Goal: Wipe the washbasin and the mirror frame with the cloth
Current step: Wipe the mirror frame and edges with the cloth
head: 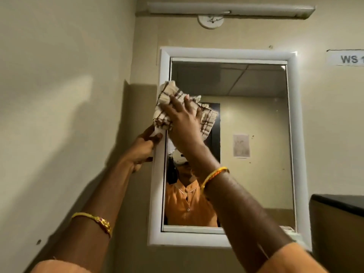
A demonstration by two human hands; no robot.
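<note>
Hands: cloth (167, 101) pressed flat by right (184, 123) on mirror frame (162, 75) left edge; frame gripped by left (144, 148); washbasin unseen

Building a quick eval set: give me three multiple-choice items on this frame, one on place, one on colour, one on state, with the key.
1. Where on the mirror frame is the cloth pressed?
A. bottom edge
B. upper part of the left side
C. right side
D. top right corner

2. What colour is the mirror frame?
A. black
B. brown
C. white
D. green

3. What is the left hand doing?
A. hanging free
B. gripping the frame's left edge
C. holding the cloth
D. touching the wall sign

Key:
1 B, the checked cloth covers the frame's left side below the top corner.
2 C, the frame is white against the beige wall.
3 B, its fingers curl round the left edge just under the cloth, while the right hand presses the cloth with spread fingers.
</note>
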